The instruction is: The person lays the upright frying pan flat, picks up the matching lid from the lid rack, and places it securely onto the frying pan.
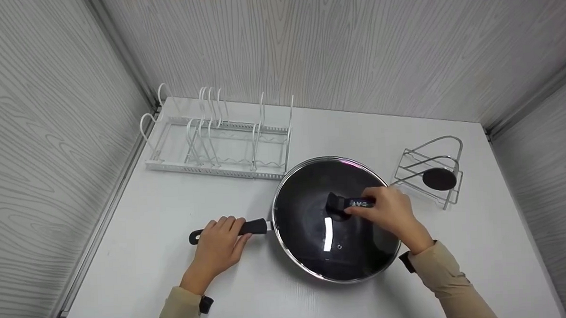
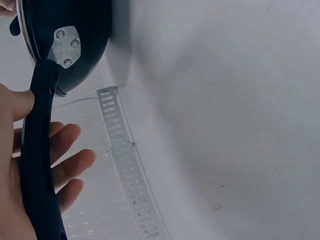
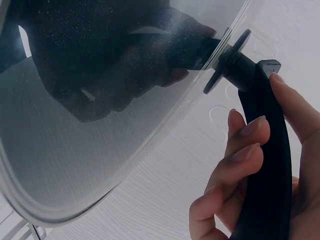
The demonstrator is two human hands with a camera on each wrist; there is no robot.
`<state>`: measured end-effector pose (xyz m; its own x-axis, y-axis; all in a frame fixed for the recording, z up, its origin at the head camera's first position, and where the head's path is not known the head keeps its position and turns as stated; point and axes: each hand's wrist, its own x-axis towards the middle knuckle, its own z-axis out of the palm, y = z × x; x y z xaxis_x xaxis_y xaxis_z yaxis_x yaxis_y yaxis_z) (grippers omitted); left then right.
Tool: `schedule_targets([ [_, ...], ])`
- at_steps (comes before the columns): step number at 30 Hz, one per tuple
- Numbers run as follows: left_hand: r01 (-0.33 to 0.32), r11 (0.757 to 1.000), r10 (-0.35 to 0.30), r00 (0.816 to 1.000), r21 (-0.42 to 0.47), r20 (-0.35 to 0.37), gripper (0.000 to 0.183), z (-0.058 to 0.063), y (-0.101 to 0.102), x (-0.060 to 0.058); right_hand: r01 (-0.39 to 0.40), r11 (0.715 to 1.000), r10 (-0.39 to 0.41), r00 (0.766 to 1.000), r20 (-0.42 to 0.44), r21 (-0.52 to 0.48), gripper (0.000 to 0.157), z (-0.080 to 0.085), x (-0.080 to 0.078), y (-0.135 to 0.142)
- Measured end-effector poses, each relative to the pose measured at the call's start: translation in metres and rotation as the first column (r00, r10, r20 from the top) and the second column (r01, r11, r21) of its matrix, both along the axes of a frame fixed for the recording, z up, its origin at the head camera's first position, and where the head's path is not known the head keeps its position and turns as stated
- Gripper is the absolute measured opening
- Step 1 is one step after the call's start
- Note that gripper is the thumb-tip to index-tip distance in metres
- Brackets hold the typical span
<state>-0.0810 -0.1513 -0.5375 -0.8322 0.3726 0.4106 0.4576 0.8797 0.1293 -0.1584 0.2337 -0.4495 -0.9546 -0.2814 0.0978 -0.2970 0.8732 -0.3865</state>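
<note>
A dark frying pan (image 2: 92,22) stands on the white table, covered by a glass lid (image 1: 301,196) with a metal rim. My left hand (image 1: 217,243) holds the pan's black handle (image 1: 256,226); in the left wrist view its thumb lies on one side and the loosely curled fingers on the other. Over the lid, my right hand (image 1: 393,211) grips the black lid handle (image 1: 359,202), which stands at the lid's middle. The right wrist view shows the thumb along this handle and the fingers bent around it. Most of the pan's inside is dark behind the glass.
Behind and left of the pan lies a white wire rack (image 1: 197,170) with several upright hoops. At the right stands a smaller metal rack (image 1: 448,159) with a dark oval disc (image 1: 439,179) on its front. Grey wood-grain panels (image 1: 278,49) enclose the white table (image 1: 144,265).
</note>
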Motion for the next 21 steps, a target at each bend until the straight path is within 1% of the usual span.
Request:
schedule_targets([
  [4, 0.0, 1.0, 0.0, 1.0, -0.013, 0.031, 0.033, 0.006, -0.001, -0.001, -0.036, 0.999, 0.037, 0.999, -0.033, 0.026, 0.048, 0.002, -0.001, 0.001],
  [6, 0.005, 1.0, -0.004, 0.998, -0.015, 0.07, 0.034, 0.011, -0.002, 0.0, -0.058, 0.998, 0.059, 0.997, -0.055, 0.012, 0.045, 0.005, 0.0, 0.002],
  [9, 0.013, 1.0, -0.011, 0.988, -0.008, 0.151, 0.034, 0.021, -0.003, 0.001, -0.093, 0.994, 0.087, 0.991, -0.103, -0.057, 0.035, 0.011, 0.005, 0.006],
  [11, 0.018, 1.0, -0.016, 0.979, -0.006, 0.203, 0.033, 0.027, -0.005, 0.003, -0.112, 0.987, 0.093, 0.982, -0.166, -0.113, 0.028, 0.015, 0.009, 0.01],
  [13, 0.022, 1.0, -0.021, 0.973, -0.003, 0.232, 0.031, 0.032, -0.006, 0.005, -0.13, 0.978, 0.089, 0.967, -0.237, -0.162, 0.026, 0.021, 0.014, 0.016],
  [15, 0.027, 1.0, -0.027, 0.971, 0.001, 0.238, 0.029, 0.036, -0.007, 0.006, -0.133, 0.97, 0.066, 0.949, -0.307, -0.203, 0.028, 0.026, 0.021, 0.023],
  [17, 0.037, 0.999, -0.036, 0.973, 0.002, 0.228, 0.026, 0.041, -0.009, 0.007, -0.136, 0.959, 0.036, 0.928, -0.37, -0.248, 0.033, 0.032, 0.027, 0.029],
  [21, 0.045, 0.999, -0.043, 0.981, -0.003, 0.19, 0.022, 0.048, -0.007, 0.008, -0.124, 0.932, -0.042, 0.896, -0.442, -0.34, 0.041, 0.042, 0.038, 0.044],
])
